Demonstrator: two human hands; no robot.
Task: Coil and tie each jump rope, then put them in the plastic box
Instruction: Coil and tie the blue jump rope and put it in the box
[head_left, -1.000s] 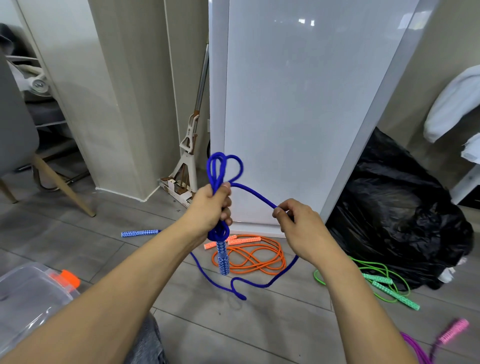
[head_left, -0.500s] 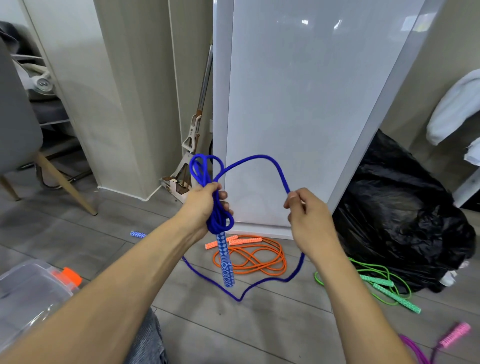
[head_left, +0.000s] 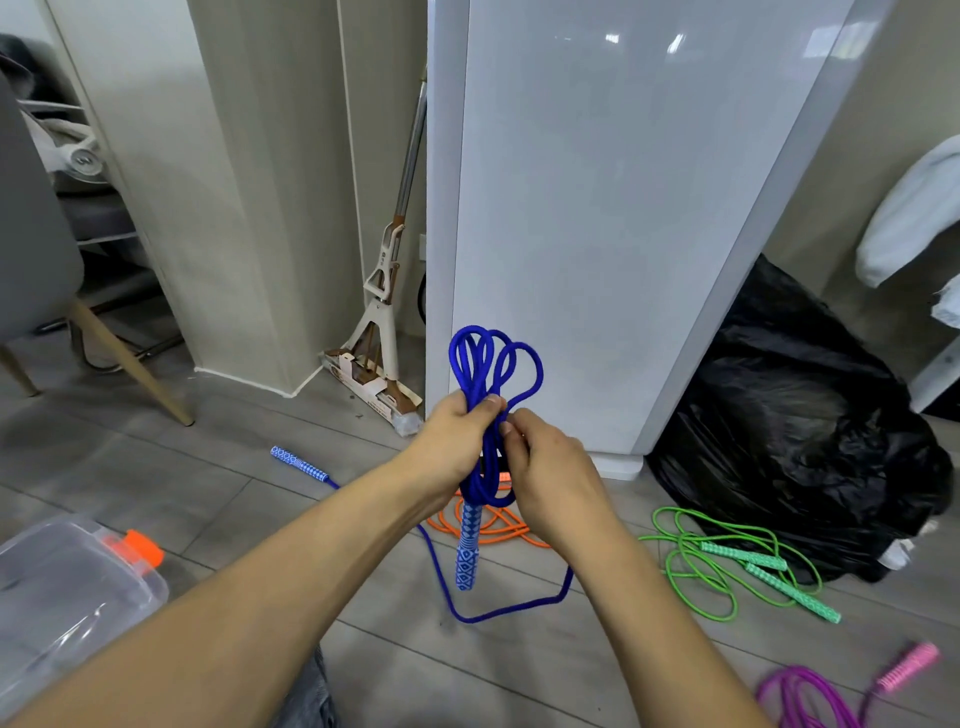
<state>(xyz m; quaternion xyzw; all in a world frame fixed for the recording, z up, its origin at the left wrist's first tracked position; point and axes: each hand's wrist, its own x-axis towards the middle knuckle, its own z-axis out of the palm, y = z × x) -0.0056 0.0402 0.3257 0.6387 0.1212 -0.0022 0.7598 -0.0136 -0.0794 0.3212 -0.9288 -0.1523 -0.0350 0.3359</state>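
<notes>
My left hand (head_left: 454, 441) grips a bundle of blue jump rope (head_left: 485, 374), with several loops standing above the fist and one patterned blue handle (head_left: 466, 553) hanging below. My right hand (head_left: 550, 467) presses against the bundle and pinches a strand of the same rope. The rest of the blue rope trails down to the floor, and its other handle (head_left: 300, 464) lies there to the left. A clear plastic box (head_left: 62, 592) with an orange latch sits at the bottom left.
An orange rope (head_left: 488, 525) lies on the floor behind my hands. A green rope (head_left: 737, 561) lies to the right and a purple rope with a pink handle (head_left: 810, 696) at bottom right. Behind stand a white panel (head_left: 597, 208), a mop (head_left: 384, 312), a black bag (head_left: 795, 415) and a chair (head_left: 36, 234).
My right hand has brought its strand in from the right to the bundle, adding another loop above my left fist. The floor handle has slid closer.
</notes>
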